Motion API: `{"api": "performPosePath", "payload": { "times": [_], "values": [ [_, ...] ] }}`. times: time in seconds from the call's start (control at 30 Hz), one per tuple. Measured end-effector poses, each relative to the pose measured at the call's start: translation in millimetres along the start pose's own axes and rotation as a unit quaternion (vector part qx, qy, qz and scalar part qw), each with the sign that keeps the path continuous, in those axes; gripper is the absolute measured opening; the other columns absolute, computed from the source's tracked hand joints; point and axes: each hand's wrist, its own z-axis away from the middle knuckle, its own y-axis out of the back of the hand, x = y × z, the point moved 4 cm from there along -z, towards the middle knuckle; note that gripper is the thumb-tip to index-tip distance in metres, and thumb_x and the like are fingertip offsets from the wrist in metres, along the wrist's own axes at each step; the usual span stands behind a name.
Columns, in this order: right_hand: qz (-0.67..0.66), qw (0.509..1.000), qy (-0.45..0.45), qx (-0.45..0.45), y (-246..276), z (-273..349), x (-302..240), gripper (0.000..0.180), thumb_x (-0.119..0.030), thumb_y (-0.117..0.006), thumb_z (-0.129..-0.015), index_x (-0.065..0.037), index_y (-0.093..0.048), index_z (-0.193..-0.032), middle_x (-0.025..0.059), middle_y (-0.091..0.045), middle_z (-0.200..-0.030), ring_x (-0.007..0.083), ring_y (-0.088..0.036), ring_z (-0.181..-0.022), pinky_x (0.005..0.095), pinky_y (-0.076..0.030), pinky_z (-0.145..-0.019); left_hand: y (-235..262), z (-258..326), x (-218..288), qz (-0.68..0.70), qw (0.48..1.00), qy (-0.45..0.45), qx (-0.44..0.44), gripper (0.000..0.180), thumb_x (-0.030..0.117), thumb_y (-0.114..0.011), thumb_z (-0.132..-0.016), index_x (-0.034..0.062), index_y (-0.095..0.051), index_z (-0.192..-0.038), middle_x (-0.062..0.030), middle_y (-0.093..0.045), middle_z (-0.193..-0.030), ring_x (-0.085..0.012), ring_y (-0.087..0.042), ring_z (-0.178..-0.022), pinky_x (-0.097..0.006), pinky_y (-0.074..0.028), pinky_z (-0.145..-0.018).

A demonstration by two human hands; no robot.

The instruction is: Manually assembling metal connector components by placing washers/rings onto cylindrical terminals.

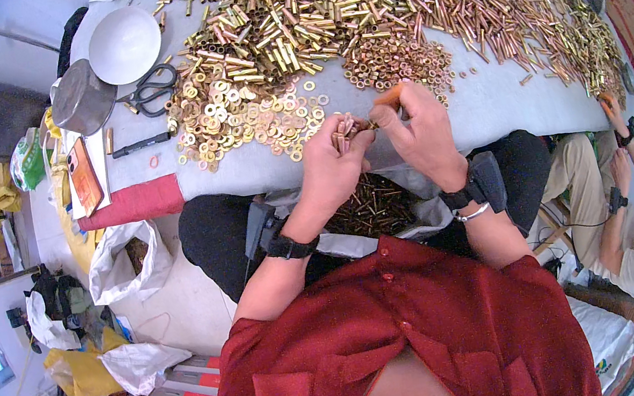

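Note:
Both my hands meet above the table's near edge, fingertips almost touching. My left hand (329, 167) is closed round several small coppery metal pieces (343, 134), which stick out between thumb and fingers; their exact kind is hard to see. My right hand (425, 138), with orange covering on a finger, pinches at the end of those pieces; what lies in its grip is hidden. Left of my hands spread brass-coloured flat washers (255, 121). Just beyond my right hand lies a heap of coppery nuts (399, 67). In my lap, a white sack (428, 218) holds dark metal bolts (372, 207).
A large pile of metal tubes and rods (352, 2) covers the far table. At left are a white bowl (125, 46), a metal pot (83, 97), scissors (152, 90), a black marker (141, 144) and a phone (84, 178). Another person (629, 231) works at right.

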Motion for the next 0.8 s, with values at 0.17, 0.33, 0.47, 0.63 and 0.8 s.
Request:
{"api": "performPosePath", "payload": {
  "times": [0.17, 0.33, 0.47, 0.63, 0.8],
  "values": [
    [-0.434, 0.884, -0.163, -0.055, -17, 6, 2, 0.06, -0.05, -0.031, -0.096, 0.001, -0.061, -0.085, 0.0039, -0.055, -0.068, 0.0169, -0.052, -0.067, 0.0285, -0.041, -0.066, 11, -1, 5, 0.096, 0.992, 0.081, -0.011, 0.014, 0.01, -0.061, -0.085, 0.002, -0.055, -0.095, -0.0018, -0.06, -0.07, -0.0064, -0.054, -0.048, -0.019, -0.036, -0.036],
    [-0.558, 0.798, -0.225, 0.027, -30, 7, 15, 0.069, -0.057, -0.025, -0.093, 0.001, -0.061, -0.1, 0.0073, -0.06, -0.078, 0.0177, -0.055, -0.075, 0.0309, -0.042, -0.074, 9, -4, 5, 0.146, 0.987, 0.057, -0.022, 0.018, 0.012, -0.06, -0.087, 0.0008, -0.053, -0.099, -0.0069, -0.065, -0.079, -0.0063, -0.053, -0.047, -0.018, -0.036, -0.035],
    [-0.609, 0.767, -0.198, -0.028, -31, 12, 24, 0.066, -0.054, -0.026, -0.095, 0.001, -0.053, -0.118, 0.0116, -0.06, -0.108, 0.0185, -0.055, -0.09, 0.0333, -0.043, -0.081, 11, -4, 8, 0.17, 0.984, 0.052, -0.033, 0.02, 0.013, -0.061, -0.087, 0.0012, -0.053, -0.101, -0.0074, -0.064, -0.08, -0.0059, -0.051, -0.046, -0.018, -0.036, -0.036],
    [-0.538, 0.83, -0.148, -0.002, -27, 4, 11, 0.06, -0.049, -0.031, -0.096, 0.001, -0.061, -0.107, 0.0092, -0.064, -0.095, 0.0153, -0.057, -0.082, 0.0279, -0.043, -0.072, 14, -3, 5, 0.155, 0.986, 0.057, -0.025, 0.017, 0.014, -0.061, -0.087, 0.002, -0.057, -0.098, -0.0055, -0.063, -0.076, -0.0049, -0.05, -0.046, -0.017, -0.036, -0.036],
    [-0.22, 0.971, -0.087, 0.039, -32, -27, 21, 0.031, -0.032, -0.054, -0.089, -0.004, -0.067, -0.086, 0.008, -0.065, -0.083, 0.0178, -0.058, -0.068, 0.0271, -0.043, -0.06, 13, 6, 2, 0.015, 0.98, 0.12, -0.159, 0.019, 0.017, -0.064, -0.085, 0.0041, -0.062, -0.099, -0.0023, -0.063, -0.077, -0.0056, -0.057, -0.058, -0.018, -0.044, -0.043]
  ]
}}
